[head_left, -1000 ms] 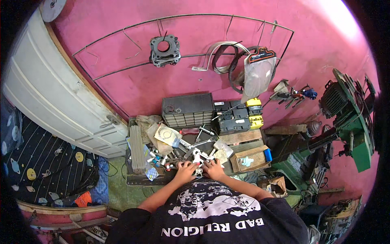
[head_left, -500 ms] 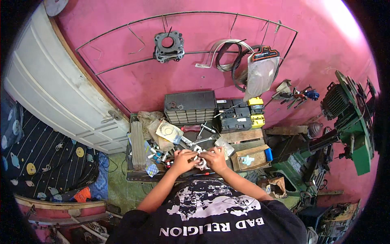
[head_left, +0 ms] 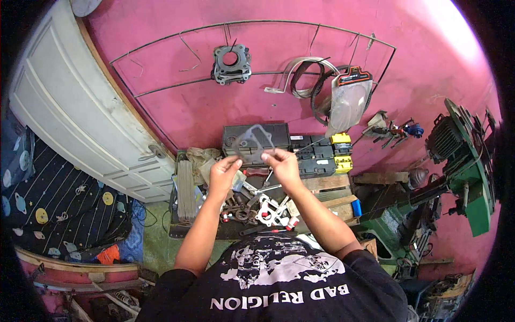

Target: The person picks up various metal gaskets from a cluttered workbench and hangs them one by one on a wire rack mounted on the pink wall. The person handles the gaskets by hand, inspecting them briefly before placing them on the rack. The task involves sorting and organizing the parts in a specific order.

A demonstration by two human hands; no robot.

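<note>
A thin grey gasket [head_left: 259, 129], with a large opening in its middle, is held up above the bench between my two hands. My left hand [head_left: 223, 175] pinches its lower left edge between thumb and fingers. Its lower right edge is pinched by my right hand [head_left: 283, 167]. Below them, a pale metal part [head_left: 264, 211] with red spots lies among dark metal pieces [head_left: 244, 213] and wrenches. A red-handled tool [head_left: 256, 172] lies behind the hands.
Behind the gasket stands a dark drawer cabinet [head_left: 228, 134], with black and yellow batteries [head_left: 316, 167] to its right. A stack of grey sheets [head_left: 186, 190] sits at left. A green machine [head_left: 386, 217] stands at right. A cylinder block [head_left: 230, 64] hangs on the wall rack.
Both hands have risen from the bench and moved forward, now holding the gasket up. The pale metal part they covered is now in plain view. The head view has shifted slightly.
</note>
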